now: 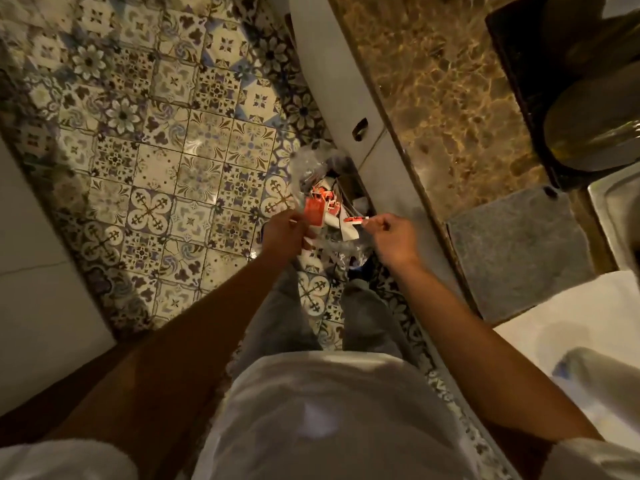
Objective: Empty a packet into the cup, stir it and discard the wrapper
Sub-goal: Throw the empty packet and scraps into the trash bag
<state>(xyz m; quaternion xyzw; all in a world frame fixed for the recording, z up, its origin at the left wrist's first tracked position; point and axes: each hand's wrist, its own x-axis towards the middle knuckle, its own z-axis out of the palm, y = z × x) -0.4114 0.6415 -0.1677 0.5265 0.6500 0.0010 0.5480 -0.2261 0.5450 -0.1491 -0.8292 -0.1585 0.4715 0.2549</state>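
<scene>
I look straight down at a clear plastic rubbish bag [311, 168] standing on the patterned floor beside the cabinet. My left hand [285, 233] pinches a red packet wrapper [312, 209] over the bag's near edge. My right hand [391, 233] is closed on a small torn red and white strip [354, 220] of the wrapper, held above the bag's mouth. Other red and white scraps [327, 197] lie inside the bag. No cup is in view.
A brown marble counter [433, 98] runs along the right, with a grey cutting board [516, 251], a white cloth [568, 344] and dark round pans [588, 126] on it. A white cabinet front [332, 81] with a handle borders the bag. My legs stand just behind the bag.
</scene>
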